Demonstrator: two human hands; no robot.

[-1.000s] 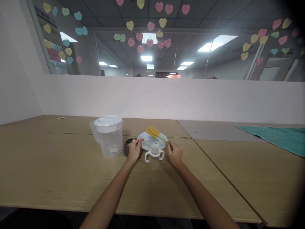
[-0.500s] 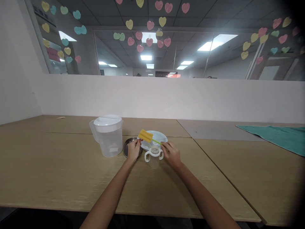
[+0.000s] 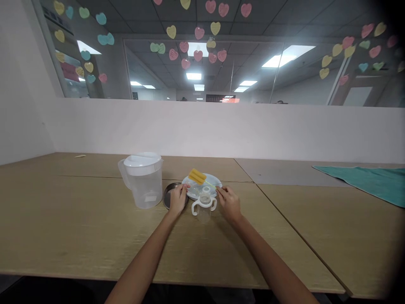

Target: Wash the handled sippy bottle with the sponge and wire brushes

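My right hand [image 3: 229, 203] pinches the thin green handle of a brush with a yellow sponge head [image 3: 197, 175], which hovers over a pale blue plate [image 3: 215, 180]. My left hand [image 3: 178, 198] grips the plate's left rim, fingers curled. In front of the plate, between my hands, stands a clear baby bottle [image 3: 204, 206] with two white handles. A small steel bowl [image 3: 168, 195] lies just left of my left hand.
A clear plastic pitcher [image 3: 143, 180] with a white lid stands left of the bowl. A teal towel [image 3: 367, 180] lies at the far right of the wooden table [image 3: 79, 228]. A white partition wall runs behind the table.
The sponge head swung left over the plate and has come partway back right. My right hand shifted slightly left toward the bottle. My left hand stayed on the plate's rim.
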